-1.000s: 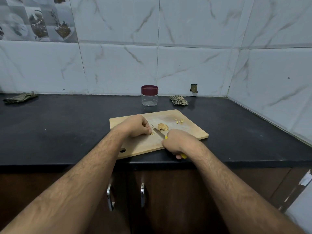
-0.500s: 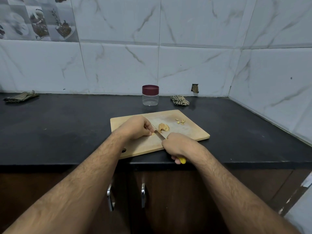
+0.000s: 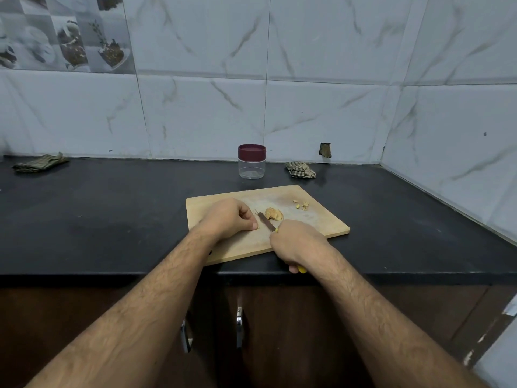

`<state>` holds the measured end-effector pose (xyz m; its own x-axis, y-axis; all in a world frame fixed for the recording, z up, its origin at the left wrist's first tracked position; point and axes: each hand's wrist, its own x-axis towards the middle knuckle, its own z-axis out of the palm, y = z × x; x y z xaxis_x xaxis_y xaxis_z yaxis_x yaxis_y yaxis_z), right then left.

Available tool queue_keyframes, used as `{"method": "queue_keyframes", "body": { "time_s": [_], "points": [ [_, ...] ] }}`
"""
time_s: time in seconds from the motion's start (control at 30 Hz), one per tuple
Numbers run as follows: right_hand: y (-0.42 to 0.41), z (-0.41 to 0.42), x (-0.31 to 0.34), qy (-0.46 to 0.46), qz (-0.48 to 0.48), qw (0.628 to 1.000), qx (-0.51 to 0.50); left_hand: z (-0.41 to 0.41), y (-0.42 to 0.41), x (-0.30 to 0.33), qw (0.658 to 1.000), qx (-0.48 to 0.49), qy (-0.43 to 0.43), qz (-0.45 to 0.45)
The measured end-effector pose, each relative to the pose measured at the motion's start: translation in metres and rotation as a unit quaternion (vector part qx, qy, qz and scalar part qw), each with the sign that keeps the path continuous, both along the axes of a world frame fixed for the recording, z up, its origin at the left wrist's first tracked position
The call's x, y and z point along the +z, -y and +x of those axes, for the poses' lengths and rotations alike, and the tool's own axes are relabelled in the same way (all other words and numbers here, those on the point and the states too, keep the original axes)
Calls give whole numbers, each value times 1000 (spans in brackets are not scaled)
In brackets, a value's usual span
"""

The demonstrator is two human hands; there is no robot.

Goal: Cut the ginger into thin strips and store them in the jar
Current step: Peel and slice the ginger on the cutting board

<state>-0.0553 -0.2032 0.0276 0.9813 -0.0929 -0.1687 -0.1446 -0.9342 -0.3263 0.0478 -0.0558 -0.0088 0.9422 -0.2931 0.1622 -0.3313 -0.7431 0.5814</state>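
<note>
On the wooden cutting board [image 3: 321, 222] lies a pile of ginger slices [image 3: 274, 213], with small ginger scraps [image 3: 302, 205] further right. My right hand [image 3: 298, 242] grips a yellow-handled knife [image 3: 267, 222], its blade lying on the board between the pile and my left hand. My left hand [image 3: 228, 218] rests on the board with fingers curled, pinching a small ginger piece that is mostly hidden; thin strips [image 3: 256, 212] show just beyond the fingertips. A clear jar [image 3: 251, 165] with a maroon lid on stands behind the board.
A black countertop [image 3: 112, 219] runs to the tiled wall, with a corner wall at the right. A crumpled checked cloth [image 3: 300, 169] lies right of the jar, another cloth [image 3: 39, 163] at the far left. Cabinet doors with handles [image 3: 239, 326] are below.
The knife blade has shifted slightly away from the ginger pile toward my left hand's fingertips. Both hands stay on the board in nearly the same place.
</note>
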Motion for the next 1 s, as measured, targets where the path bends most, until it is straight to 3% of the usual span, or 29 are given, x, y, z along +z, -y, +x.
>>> {"method": "queue_keyframes", "body": {
  "time_s": [0.47, 1.0],
  "points": [
    [-7, -7, -1, -9, -29, 1000, -7, 0, 3, -8, 998, 32, -17, -44],
    [4, -5, -2, -7, -35, 999, -15, -7, 11, -6, 997, 71, 24, -6]
  ]
}}
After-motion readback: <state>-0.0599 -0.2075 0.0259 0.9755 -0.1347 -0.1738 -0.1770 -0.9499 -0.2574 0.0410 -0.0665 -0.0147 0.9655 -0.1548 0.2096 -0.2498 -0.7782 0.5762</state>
